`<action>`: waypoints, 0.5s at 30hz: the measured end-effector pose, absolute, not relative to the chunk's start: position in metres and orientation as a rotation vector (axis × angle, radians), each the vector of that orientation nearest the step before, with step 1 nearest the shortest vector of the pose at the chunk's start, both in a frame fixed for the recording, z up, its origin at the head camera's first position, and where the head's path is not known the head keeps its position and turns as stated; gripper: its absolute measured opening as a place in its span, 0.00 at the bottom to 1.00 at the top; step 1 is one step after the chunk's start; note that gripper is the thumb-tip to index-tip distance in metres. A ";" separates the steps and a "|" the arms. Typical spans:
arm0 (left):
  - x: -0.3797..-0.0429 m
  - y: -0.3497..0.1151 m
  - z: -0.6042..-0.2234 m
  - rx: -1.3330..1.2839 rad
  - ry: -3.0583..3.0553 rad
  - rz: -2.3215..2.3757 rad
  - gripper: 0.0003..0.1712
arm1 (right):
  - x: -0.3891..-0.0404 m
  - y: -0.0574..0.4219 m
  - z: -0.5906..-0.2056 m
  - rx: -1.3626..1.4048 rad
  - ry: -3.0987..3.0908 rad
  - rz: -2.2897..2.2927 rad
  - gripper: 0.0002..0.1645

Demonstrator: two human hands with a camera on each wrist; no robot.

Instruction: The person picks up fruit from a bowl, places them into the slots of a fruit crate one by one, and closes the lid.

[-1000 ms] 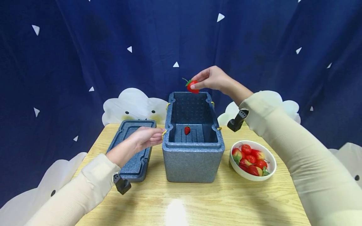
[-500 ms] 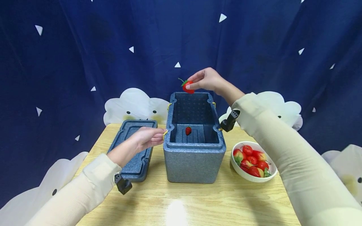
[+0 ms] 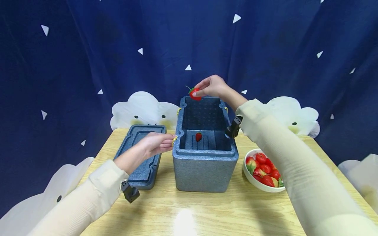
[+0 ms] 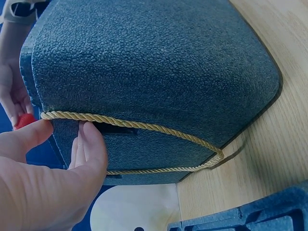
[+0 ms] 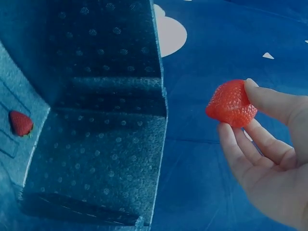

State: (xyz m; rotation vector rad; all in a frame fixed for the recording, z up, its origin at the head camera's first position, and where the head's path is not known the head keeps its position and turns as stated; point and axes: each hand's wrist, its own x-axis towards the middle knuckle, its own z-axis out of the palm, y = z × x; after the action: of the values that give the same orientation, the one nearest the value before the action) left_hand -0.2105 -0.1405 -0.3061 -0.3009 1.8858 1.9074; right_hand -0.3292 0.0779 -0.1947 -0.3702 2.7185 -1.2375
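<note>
My right hand (image 3: 215, 86) pinches a red strawberry (image 3: 195, 94) with a green stem between thumb and fingertips. It hangs above the far end of the open blue-grey foam box (image 3: 203, 175); in the right wrist view the strawberry (image 5: 233, 103) appears just past the box's upper edge. On the box floor lies another strawberry (image 3: 199, 136). My left hand (image 3: 157, 144) rests at the box's left side, fingers extended. In the left wrist view, the fingertips (image 4: 89, 132) touch the wall beside a gold rope handle (image 4: 159, 128), the thumb close to the rim.
Left of the box lies its lid (image 3: 143, 170) on the wooden table (image 3: 159, 209). A white bowl (image 3: 260, 186) of red fruit stands to the right, partly hidden behind the right sleeve (image 3: 283, 154). A dark blue curtain (image 3: 165, 29) hangs behind the table.
My right hand has moved left and slightly lower over the box's far end, still pinching the strawberry. Its sleeve now covers part of the bowl. The left hand stays at the box side.
</note>
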 end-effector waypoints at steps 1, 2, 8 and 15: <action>-0.211 -0.140 -0.306 -0.300 1.888 1.905 0.30 | -0.330 0.078 -0.196 -0.366 2.727 -1.226 0.22; -0.211 -0.140 -0.306 -0.299 1.888 1.904 0.30 | -0.331 0.078 -0.197 -0.360 2.734 -1.214 0.22; -0.209 -0.139 -0.305 -0.282 1.885 1.904 0.29 | -0.338 0.080 -0.204 -0.352 2.759 -1.136 0.22; -0.207 -0.137 -0.304 -0.253 1.881 1.899 0.26 | -0.345 0.085 -0.212 -0.340 2.789 -1.020 0.20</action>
State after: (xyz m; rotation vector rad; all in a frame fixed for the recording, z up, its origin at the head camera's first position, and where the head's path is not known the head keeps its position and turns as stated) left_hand -0.2074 -0.1374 -0.3037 -0.2535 1.8814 1.8992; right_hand -0.3455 0.0848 -0.2120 -0.3402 2.7890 -1.0203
